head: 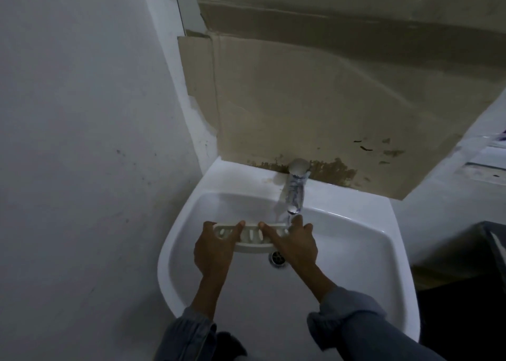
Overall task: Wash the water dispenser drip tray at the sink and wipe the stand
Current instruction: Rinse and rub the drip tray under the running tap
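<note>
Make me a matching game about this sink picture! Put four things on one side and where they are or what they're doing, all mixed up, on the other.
Things:
1. white slotted plastic drip tray
2. shiny chrome tap
3. round metal drain
4. brown cardboard sheet

Places or states:
A. against the wall behind the white ceramic sink
B. running water
C. held by the left hand and right hand
D. in the bottom of the basin, just below the tray

Pairs: 1-C, 2-B, 3-D, 4-A
</note>
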